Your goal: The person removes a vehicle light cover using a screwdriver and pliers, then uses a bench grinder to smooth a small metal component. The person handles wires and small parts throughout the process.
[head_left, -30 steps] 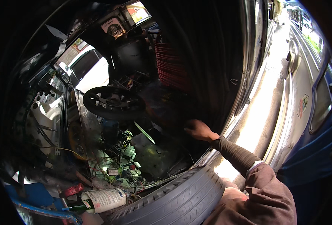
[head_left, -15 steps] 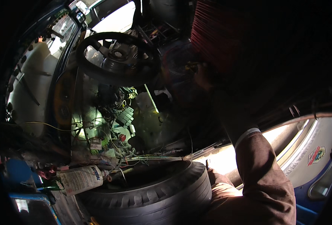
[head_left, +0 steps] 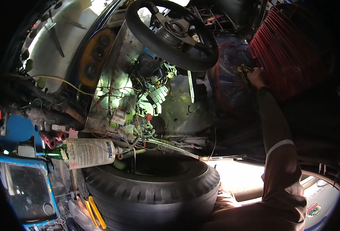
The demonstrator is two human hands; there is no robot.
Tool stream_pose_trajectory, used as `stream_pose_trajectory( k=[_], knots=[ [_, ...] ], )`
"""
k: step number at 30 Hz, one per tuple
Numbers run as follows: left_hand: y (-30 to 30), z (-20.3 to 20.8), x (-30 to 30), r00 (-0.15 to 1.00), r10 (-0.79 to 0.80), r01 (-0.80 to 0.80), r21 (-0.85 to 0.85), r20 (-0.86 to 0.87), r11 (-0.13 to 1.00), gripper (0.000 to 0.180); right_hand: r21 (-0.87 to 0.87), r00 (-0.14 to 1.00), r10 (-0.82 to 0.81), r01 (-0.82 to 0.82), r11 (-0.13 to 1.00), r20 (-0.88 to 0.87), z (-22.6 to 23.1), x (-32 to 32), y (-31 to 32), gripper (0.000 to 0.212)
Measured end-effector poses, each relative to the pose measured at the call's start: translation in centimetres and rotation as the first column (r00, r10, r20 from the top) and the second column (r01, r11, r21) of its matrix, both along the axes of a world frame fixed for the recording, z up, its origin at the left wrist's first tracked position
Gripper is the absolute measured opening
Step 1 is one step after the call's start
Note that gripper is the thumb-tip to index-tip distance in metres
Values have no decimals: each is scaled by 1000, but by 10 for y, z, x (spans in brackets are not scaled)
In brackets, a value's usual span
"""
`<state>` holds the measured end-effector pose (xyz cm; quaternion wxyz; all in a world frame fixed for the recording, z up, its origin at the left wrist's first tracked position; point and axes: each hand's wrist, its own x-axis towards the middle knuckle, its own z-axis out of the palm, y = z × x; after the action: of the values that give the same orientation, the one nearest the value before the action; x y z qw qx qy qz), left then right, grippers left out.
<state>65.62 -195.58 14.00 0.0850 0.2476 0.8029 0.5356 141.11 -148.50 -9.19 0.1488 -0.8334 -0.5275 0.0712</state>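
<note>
Past a chunky-treaded black rubber tyre (head_left: 150, 200) and a smooth, round steering wheel (head_left: 174, 27), the right hand (head_left: 257, 77) grasps in curled fingers a small yellow object (head_left: 244, 69), its form indistinct, over a dark patterned seat (head_left: 231, 57) beside ribbed, slanting red cords (head_left: 279, 54).

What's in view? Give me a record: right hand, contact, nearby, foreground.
Right hand: reaching over the dark patterned seat
Contact: fingers at a small yellowish item; grip unclear
Beside it: red-corded backrest
Left of it: black steering wheel, pale connector block among loose wires
Foreground: black tyre, labelled white container on its side, orange-handled tool
</note>
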Motion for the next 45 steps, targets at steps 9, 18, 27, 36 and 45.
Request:
stream_pose_trajectory(
  k=[9, 18, 27, 36, 45],
  knots=[
    [6, -25, 5, 997, 20, -31, 145, 79, 989, 50, 33, 998, -51, 52, 998, -38, 106, -10, -48, 45],
    [19, -51, 11, 998, 13, 17, 443, -64, 896, 41, 203, -154, 254, 286, 936, -955, 66, -135, -261, 27],
    [12, -60, 4, 951, -54, 141, 271, -305, 952, 51, 65, 66, 50, 242, 968, -997, 50, -219, -392, 15],
    [18, -64, 17, 823, -81, 274, 269, -562, 923, 52, -61, 508, -394, 553, 831, -766, -158, -207, -553, 33],
    [12, -48, 27, 859, -81, 227, 235, -506, 945, 45, -774, 940, -101, -204, 599, -326, -160, -209, -594, 43]
  ],
)
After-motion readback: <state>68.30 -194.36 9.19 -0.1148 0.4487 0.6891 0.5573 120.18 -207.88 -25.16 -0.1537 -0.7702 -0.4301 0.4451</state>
